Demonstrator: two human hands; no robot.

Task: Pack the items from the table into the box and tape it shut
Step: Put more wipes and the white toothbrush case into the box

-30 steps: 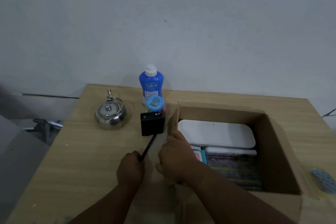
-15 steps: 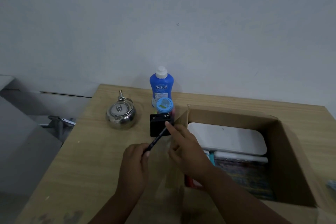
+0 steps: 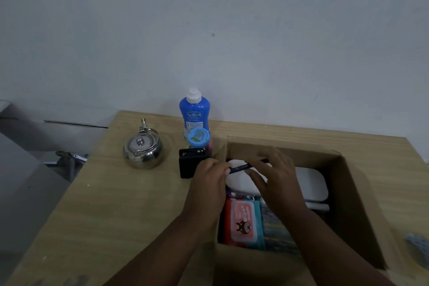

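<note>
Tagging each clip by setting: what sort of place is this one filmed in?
Probably a plain room in a home or small workspace. A wooden table stands against a bare painted wall, and household goods, a steel kettle and a blue SoSoft bottle, stand near an open cardboard box.

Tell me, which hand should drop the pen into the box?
Probably the right. The right hand is over the open box holding the pen, while the left hand pinches its end at the box's left wall.

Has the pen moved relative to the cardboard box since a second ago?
Yes. The pen, pinched by the left hand and right hand, went rightward: from outside the cardboard box's left wall to over the white container inside.
</note>
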